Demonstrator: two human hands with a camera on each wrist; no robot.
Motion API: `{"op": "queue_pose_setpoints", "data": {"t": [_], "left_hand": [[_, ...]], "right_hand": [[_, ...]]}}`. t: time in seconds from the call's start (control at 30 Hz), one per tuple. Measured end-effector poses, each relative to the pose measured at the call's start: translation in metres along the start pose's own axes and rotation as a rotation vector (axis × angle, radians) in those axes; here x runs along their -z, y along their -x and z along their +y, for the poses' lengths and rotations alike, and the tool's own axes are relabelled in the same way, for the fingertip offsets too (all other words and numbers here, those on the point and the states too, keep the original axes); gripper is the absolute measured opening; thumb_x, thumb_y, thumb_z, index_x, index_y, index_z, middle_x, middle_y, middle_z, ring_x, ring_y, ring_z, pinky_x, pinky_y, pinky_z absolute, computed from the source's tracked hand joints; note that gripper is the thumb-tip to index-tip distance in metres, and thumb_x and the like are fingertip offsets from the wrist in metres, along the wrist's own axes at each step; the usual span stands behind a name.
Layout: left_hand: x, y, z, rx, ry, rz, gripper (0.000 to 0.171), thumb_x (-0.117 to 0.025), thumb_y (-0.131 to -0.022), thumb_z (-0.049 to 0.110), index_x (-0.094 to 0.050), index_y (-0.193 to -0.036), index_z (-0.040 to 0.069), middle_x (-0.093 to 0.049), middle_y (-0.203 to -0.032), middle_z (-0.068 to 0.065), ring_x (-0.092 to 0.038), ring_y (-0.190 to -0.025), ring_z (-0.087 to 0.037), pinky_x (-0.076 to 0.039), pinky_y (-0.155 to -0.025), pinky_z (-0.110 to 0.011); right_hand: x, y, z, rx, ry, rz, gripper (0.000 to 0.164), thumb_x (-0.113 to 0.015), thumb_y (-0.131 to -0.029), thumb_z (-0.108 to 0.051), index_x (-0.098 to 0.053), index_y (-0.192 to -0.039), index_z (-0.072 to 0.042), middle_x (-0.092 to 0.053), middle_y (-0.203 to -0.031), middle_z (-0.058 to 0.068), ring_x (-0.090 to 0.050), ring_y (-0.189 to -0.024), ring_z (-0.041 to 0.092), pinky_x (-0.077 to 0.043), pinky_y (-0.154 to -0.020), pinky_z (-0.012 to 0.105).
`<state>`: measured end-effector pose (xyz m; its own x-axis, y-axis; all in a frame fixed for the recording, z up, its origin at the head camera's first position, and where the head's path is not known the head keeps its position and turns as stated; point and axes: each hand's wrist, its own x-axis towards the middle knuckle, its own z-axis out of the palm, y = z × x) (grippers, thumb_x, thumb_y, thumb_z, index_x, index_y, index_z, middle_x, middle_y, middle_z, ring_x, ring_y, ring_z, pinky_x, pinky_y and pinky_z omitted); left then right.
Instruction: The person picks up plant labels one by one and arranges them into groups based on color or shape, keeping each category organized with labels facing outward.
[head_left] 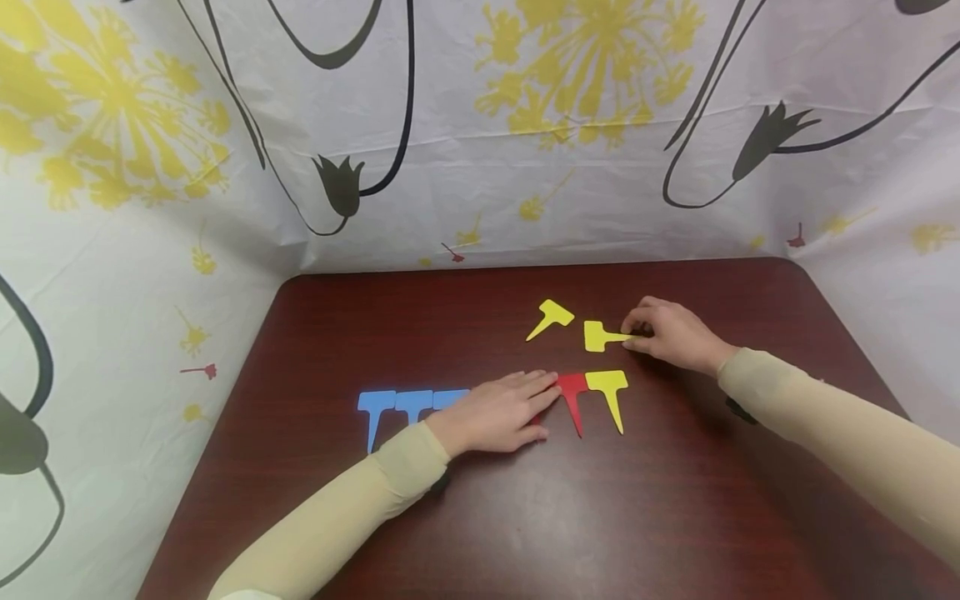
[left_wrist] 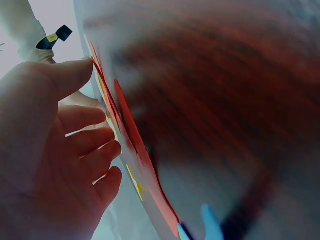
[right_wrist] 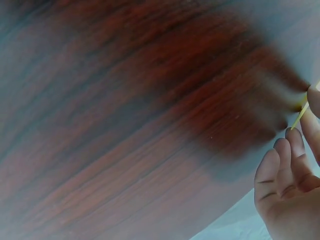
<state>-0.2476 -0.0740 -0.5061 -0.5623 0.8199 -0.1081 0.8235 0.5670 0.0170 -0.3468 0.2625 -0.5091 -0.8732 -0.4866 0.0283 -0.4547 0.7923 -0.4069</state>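
My right hand [head_left: 671,333] pinches the stem of a yellow T-shaped plant label [head_left: 596,337], whose wide head points left. In the right wrist view, a thin yellow edge [right_wrist: 299,116] shows between thumb and fingers. My left hand [head_left: 498,410] lies palm down over the middle of a row of labels, its fingers extended and touching a red plant label [head_left: 573,386]. Part of another red label is hidden beneath that hand. At the row's right end sits a yellow plant label [head_left: 607,382], stem toward me. Blue plant labels [head_left: 377,402] form the left part, one partly covered by the hand.
Behind the row lies a loose yellow label [head_left: 552,314], tilted, left of the one in my right hand. Everything rests on a dark reddish-brown table [head_left: 570,517]. A patterned white cloth [head_left: 450,142] hangs at the table's back and sides.
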Motion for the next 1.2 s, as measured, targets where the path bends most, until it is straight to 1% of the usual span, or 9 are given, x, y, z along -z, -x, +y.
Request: {"op": "queue_pose_setpoints", "data": {"t": [0.17,0.33,0.43,0.5,0.7,0.87,0.97,1.07,1.2], "left_hand": [[-0.002,-0.001,0.001,0.01,0.006,-0.021,0.071,-0.053,-0.101,0.053,-0.036,-0.157,0.014,-0.029,-0.164,-0.005,-0.026,-0.15,-0.019,-0.021,-0.121,-0.034],[-0.002,-0.001,0.002,0.01,0.001,-0.031,0.069,-0.051,-0.101,0.052,-0.038,-0.157,0.013,-0.03,-0.163,-0.004,-0.026,-0.15,-0.019,-0.021,-0.121,-0.035],[-0.002,-0.001,0.002,0.008,-0.005,-0.031,0.068,-0.05,-0.102,0.052,-0.038,-0.156,0.013,-0.031,-0.163,-0.005,-0.027,-0.15,-0.019,-0.021,-0.121,-0.036],[-0.002,-0.001,0.001,0.008,-0.011,-0.032,0.068,-0.05,-0.102,0.052,-0.038,-0.156,0.013,-0.031,-0.163,-0.005,-0.027,-0.149,-0.019,-0.022,-0.121,-0.036],[-0.001,-0.002,0.001,0.013,-0.015,-0.046,0.067,-0.048,-0.103,0.053,-0.038,-0.157,0.014,-0.03,-0.163,-0.004,-0.027,-0.15,-0.018,-0.021,-0.121,-0.036],[-0.001,-0.002,0.001,0.013,-0.014,-0.047,0.067,-0.048,-0.103,0.053,-0.038,-0.156,0.014,-0.031,-0.163,-0.004,-0.028,-0.149,-0.019,-0.021,-0.121,-0.036],[-0.001,-0.002,0.001,0.013,-0.013,-0.044,0.067,-0.048,-0.102,0.053,-0.039,-0.156,0.014,-0.032,-0.163,-0.004,-0.029,-0.149,-0.019,-0.021,-0.121,-0.035],[-0.001,-0.001,0.001,0.011,-0.014,-0.04,0.067,-0.048,-0.102,0.053,-0.039,-0.156,0.014,-0.032,-0.162,-0.004,-0.029,-0.149,-0.019,-0.022,-0.121,-0.035],[-0.002,-0.002,0.001,0.007,-0.021,-0.036,0.067,-0.047,-0.103,0.053,-0.039,-0.156,0.014,-0.032,-0.163,-0.004,-0.029,-0.149,-0.019,-0.021,-0.121,-0.035]], "right_hand": [[-0.002,0.0,-0.001,0.005,0.008,0.004,0.01,-0.078,-0.09,-0.02,-0.074,-0.098,-0.017,-0.059,-0.098,-0.002,-0.057,-0.077,0.013,-0.048,-0.069,0.037],[-0.002,-0.002,-0.002,0.011,0.003,0.027,0.01,-0.081,-0.087,-0.016,-0.074,-0.093,-0.018,-0.063,-0.092,-0.005,-0.06,-0.077,0.011,-0.051,-0.069,0.037],[-0.002,-0.002,-0.002,-0.004,-0.019,0.025,0.01,-0.08,-0.086,-0.015,-0.073,-0.092,-0.017,-0.066,-0.09,-0.006,-0.062,-0.077,0.012,-0.051,-0.068,0.036],[0.0,-0.002,-0.002,-0.018,-0.048,0.01,0.009,-0.08,-0.087,-0.016,-0.072,-0.091,-0.017,-0.068,-0.089,-0.005,-0.061,-0.075,0.014,-0.05,-0.066,0.036],[0.006,-0.001,-0.002,-0.106,-0.156,-0.062,0.008,-0.078,-0.09,-0.023,-0.072,-0.09,-0.019,-0.068,-0.087,-0.003,-0.053,-0.07,0.019,-0.044,-0.063,0.035],[0.013,0.0,-0.005,-0.17,-0.255,-0.109,0.009,-0.078,-0.09,-0.025,-0.073,-0.091,-0.017,-0.069,-0.086,0.001,-0.059,-0.069,0.02,-0.053,-0.062,0.036],[0.018,0.002,-0.011,-0.194,-0.316,-0.122,0.01,-0.077,-0.09,-0.022,-0.073,-0.091,-0.013,-0.069,-0.083,0.005,-0.061,-0.068,0.022,-0.057,-0.063,0.039],[0.021,0.004,-0.015,-0.205,-0.351,-0.128,0.008,-0.075,-0.091,-0.018,-0.073,-0.092,-0.01,-0.068,-0.081,0.008,-0.063,-0.07,0.023,-0.058,-0.065,0.039],[0.021,0.008,-0.015,-0.226,-0.401,-0.146,0.01,-0.074,-0.091,-0.015,-0.073,-0.093,-0.006,-0.071,-0.084,0.009,-0.067,-0.073,0.024,-0.06,-0.067,0.037]]}}
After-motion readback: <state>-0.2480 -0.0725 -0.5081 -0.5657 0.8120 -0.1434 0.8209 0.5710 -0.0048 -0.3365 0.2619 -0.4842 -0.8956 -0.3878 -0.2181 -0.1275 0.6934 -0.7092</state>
